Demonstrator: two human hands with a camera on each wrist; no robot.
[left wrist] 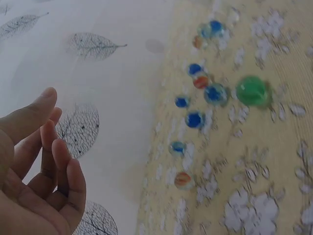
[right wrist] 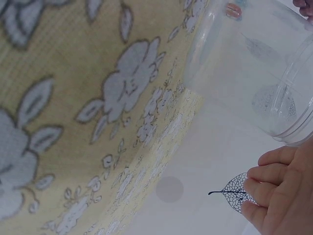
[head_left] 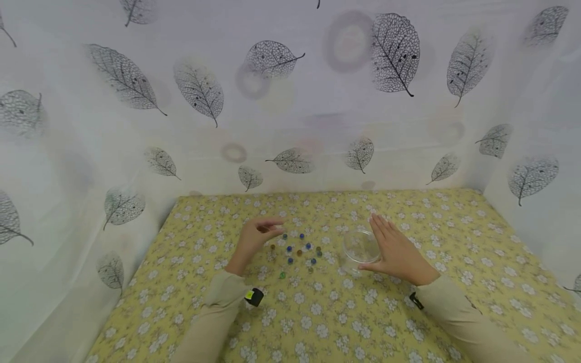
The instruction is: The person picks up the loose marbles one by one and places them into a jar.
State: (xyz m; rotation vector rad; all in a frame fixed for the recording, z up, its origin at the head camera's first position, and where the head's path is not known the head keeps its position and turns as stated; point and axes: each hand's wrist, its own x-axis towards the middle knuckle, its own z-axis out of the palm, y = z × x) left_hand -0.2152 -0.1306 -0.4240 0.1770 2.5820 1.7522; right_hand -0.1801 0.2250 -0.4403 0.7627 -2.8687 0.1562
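Observation:
Several glass marbles lie scattered on the cloth in the head view: a green marble nearest me, blue marbles such as the blue marble at the back, and amber ones such as the amber marble. My left hand hovers at their left, thumb and fingers apart with nothing between them; its fingers bend loosely in the left wrist view. To the marbles' right stands a clear, round, open-topped jar. Beside its rim is my right hand, fingers straight, thumb spread along the near side. Firm contact is hard to judge.
A yellow flowered cloth covers the table. White curtains with leaf prints enclose the back and both sides. Black straps sit at the wrists.

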